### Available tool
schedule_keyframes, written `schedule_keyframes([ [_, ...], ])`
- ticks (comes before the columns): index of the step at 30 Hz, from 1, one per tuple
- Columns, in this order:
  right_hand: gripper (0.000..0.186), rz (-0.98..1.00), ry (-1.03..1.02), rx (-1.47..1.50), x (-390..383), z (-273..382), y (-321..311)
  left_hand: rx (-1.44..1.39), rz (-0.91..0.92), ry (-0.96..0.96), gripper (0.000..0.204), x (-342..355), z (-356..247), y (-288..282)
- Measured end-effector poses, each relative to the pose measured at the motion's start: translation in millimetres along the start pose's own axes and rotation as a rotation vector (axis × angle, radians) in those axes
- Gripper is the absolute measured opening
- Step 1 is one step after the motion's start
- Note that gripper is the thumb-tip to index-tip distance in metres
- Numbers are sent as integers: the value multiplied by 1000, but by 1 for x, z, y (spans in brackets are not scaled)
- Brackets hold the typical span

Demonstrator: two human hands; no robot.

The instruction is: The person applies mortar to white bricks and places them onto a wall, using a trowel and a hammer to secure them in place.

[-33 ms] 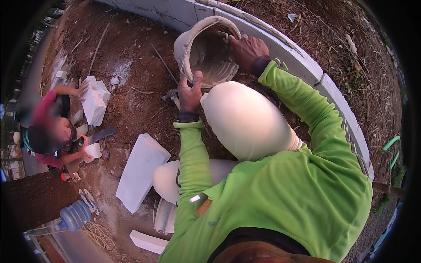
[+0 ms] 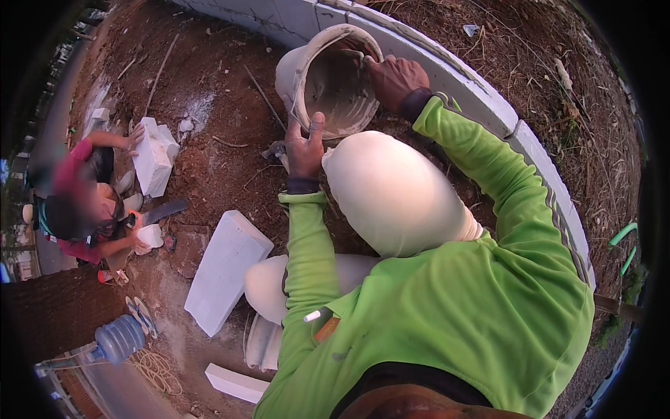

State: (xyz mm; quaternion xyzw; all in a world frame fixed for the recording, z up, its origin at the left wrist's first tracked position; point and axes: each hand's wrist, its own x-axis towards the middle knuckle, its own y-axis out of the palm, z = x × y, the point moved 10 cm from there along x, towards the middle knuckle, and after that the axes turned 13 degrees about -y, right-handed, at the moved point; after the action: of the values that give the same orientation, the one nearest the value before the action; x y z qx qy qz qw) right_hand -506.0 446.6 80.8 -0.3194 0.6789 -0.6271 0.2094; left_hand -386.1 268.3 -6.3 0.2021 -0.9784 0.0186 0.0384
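Note:
A round bucket smeared with grey mortar leans on its side, its mouth facing me. Wet mortar coats its inside. My left hand grips the near left of the rim, thumb up along it and fingers round the outside. At the right side of the mouth, my right hand is closed in a fist, with its fingertips just inside the rim. Whatever it holds there is hidden by the fingers and the shadow in the bucket. My knee is just below the bucket.
A low curved block wall runs behind the bucket and down my right side. White blocks lie to my left. At the far left a co-worker crouches with a block and a saw. A water jug and rope lie lower left.

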Motion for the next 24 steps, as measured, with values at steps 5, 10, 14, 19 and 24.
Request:
schedule_keyframes([
  [5, 27, 155, -175, 113, 0, 54, 47, 62, -15, 76, 58, -1, -11, -27],
  [10, 30, 51, -226, 535, 22, 57, 108, -33, 23, -57, 46, 3, 20, -39],
  [14, 34, 171, -267, 922, 34, 88, 105, -257, -47, -98, 44, 2, 55, -51],
  [19, 33, 407, 325, 1730, -4, 92, 97, -303, -167, -72, 50, 8, 41, -28],
  [24, 34, 176, 267, 1777, -32, 46, 76, -421, -316, -365, 61, -6, 52, -9],
])
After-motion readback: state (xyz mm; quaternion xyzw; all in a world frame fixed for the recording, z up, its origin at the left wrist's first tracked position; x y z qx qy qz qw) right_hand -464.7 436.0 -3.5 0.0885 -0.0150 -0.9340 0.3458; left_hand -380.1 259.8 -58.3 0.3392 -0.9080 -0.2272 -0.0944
